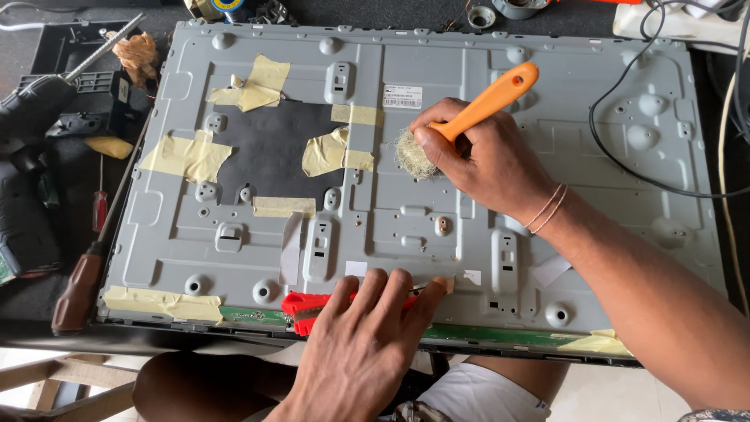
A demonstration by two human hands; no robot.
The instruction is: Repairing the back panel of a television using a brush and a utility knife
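Grey stamped-metal back panel (547,227) of a flat screen lies face-down on a dark workbench, patched with yellow masking tape (187,156) around a black sheet (269,148). The right hand (484,156) is clenched around an orange-handled brush (488,101) — its pale bristles press on the panel just beside the thumb. The left hand (367,328), fingers together and flat, pins a red cutter (308,305) at the near edge. A black cable (617,148) crosses the panel's right; screwdrivers (82,281) lie left.

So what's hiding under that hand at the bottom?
Under the left hand lies a red tool on the grey metal panel. Its red end sticks out left; a thin tip shows right. The middle is covered.
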